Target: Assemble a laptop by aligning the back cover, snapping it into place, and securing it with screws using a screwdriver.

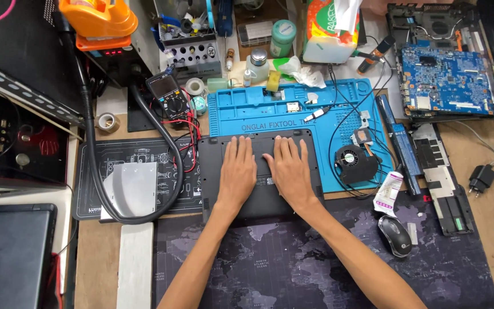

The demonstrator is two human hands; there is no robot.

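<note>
both hands lie flat, palms down, on the black laptop base [258, 203], which sits upside down btwn the blue repair mat [293, 109] and the dark map-print desk mat [293, 269]. left hand [236, 171] has fingers stretched out and close together, tips near the base's far edge; it presses, not clamped on anything. right hand [289, 171] is just beside it, thumbs nearly touching, fingers slightly spread, also open and flat on the casing, nothing pinched or held.

just right of the right hand, on the blue mat's edge, a black cooling fan [354, 162] w/ its cable looped round. beyond that a long black battery pack [398, 143] and a black plastic cover panel [444, 183]. near the right forearm: a white packet [388, 193] and a grey mouse [394, 234]. far right past the fingertips, a blue circuit board [447, 77] in an opened laptop shell.

left of the left hand, a silver metal drive [132, 189] w/ a thick black hose [92, 143] curving round it. ahead-left of the fingertips, a multimeter [167, 94] w/ red and black leads. straight ahead of both hands, small parts on the blue mat, a tissue box [327, 28] further off.
</note>
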